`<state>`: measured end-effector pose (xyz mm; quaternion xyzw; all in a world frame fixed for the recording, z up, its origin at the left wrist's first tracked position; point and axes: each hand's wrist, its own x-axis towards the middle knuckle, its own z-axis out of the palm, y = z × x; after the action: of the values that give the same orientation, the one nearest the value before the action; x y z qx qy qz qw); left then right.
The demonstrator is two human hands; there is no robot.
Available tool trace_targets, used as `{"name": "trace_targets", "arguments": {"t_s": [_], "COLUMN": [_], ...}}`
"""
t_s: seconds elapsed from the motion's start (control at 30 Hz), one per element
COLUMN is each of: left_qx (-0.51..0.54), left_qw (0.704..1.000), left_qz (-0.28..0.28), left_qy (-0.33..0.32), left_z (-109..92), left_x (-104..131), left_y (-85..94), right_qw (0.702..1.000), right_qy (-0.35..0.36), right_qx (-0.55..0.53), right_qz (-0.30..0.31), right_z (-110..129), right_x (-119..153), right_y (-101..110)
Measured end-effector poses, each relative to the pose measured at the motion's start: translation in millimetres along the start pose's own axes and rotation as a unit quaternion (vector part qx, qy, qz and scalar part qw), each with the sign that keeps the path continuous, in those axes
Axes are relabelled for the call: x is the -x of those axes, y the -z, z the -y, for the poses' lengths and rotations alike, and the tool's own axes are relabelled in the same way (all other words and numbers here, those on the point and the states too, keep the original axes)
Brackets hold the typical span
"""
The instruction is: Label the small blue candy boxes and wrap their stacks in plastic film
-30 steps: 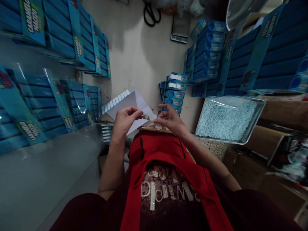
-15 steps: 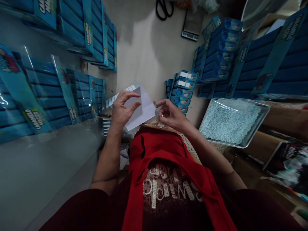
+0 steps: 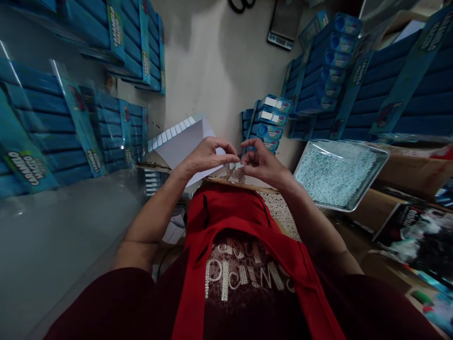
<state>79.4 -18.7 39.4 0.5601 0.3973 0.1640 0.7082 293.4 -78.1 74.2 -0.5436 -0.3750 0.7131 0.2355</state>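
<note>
My left hand (image 3: 212, 155) reaches over the white paper (image 3: 182, 148), its thumb and fingertips drawn together at the table's front edge. Close beside it, my right hand (image 3: 261, 161) has its fingers curled in a pinch, the fingertips almost meeting the left ones. Small crumpled clear plastic pieces (image 3: 235, 174) lie just beneath both hands. Whatever is between the fingers is too small to make out. A strip of white labels (image 3: 171, 134) sticks out from behind the paper on the left.
Stacked blue boxes (image 3: 136, 47) line the left side, and more blue boxes (image 3: 357, 85) stand at right. A small blue stack (image 3: 265, 123) sits past my right hand. A clear tray (image 3: 348, 207) holds pale blue pellets. A digital scale (image 3: 285, 23) is at the back.
My left hand has moved right, from above the paper to beside my right hand, and its fingers have closed. The view has shifted slightly.
</note>
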Motion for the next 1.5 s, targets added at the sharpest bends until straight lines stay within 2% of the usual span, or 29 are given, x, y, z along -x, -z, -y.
{"name": "trace_targets", "arguments": {"t_s": [0.17,0.33,0.5,0.67,0.77,0.8,0.9,0.93,0.97,1.0,1.1,1.17,1.33,1.43,1.5], "left_qx": [-0.023,-0.014,-0.029,-0.085,-0.032,0.003,0.082,0.09,0.093,0.095,0.087,0.063,-0.018,-0.048,-0.032], "left_qw": [1.0,0.999,0.99,0.972,0.952,0.946,0.938,0.939,0.942,0.947,0.965,0.975,0.99,0.995,0.997], "left_qz": [0.016,-0.007,-0.077,-0.183,-0.284,-0.307,-0.328,-0.325,-0.317,-0.303,-0.245,-0.212,-0.14,-0.083,-0.054], "left_qy": [0.011,0.051,0.115,0.119,0.11,0.103,0.079,0.068,0.056,0.045,0.016,0.004,-0.018,-0.034,-0.036], "left_z": [-10.1,-1.3,10.7,21.9,35.7,39.9,44.2,42.3,38.7,33.8,13.9,-0.1,-22.9,-25.1,-22.3], "left_x": [0.1,-1.6,2.5,8.0,6.3,5.3,3.3,3.3,3.7,4.4,8.6,12.8,24.3,26.1,23.4], "left_y": [-0.7,-4.9,-15.1,-18.7,-9.1,-4.4,9.7,13.1,15.4,16.5,14.3,10.3,0.8,-3.5,-4.8], "right_qw": [0.999,0.985,0.949,0.942,0.952,0.957,0.957,0.952,0.95,0.953,0.957,0.955,0.961,0.965,0.966], "right_qy": [0.015,0.035,0.042,0.037,0.03,0.028,0.024,0.024,0.025,0.028,0.044,0.059,0.056,0.039,0.023], "right_qx": [0.049,0.163,0.286,0.298,0.28,0.276,0.272,0.276,0.282,0.287,0.272,0.253,0.24,0.23,0.223], "right_qz": [0.002,-0.042,-0.129,-0.151,-0.119,-0.083,0.096,0.132,0.133,0.097,-0.09,-0.142,-0.121,-0.122,-0.131], "right_z": [0.5,8.7,6.1,-3.7,-4.0,-2.9,2.9,5.5,8.3,11.2,20.4,25.7,29.9,26.5,22.9], "right_x": [1.4,3.7,4.4,5.6,12.8,16.5,27.3,29.3,29.7,28.5,15.6,4.1,-7.2,-1.6,3.4], "right_y": [4.9,2.8,-15.8,-31.8,-33.0,-32.2,-28.6,-27.5,-26.5,-25.6,-22.7,-19.8,-12.8,-10.9,-9.8]}}
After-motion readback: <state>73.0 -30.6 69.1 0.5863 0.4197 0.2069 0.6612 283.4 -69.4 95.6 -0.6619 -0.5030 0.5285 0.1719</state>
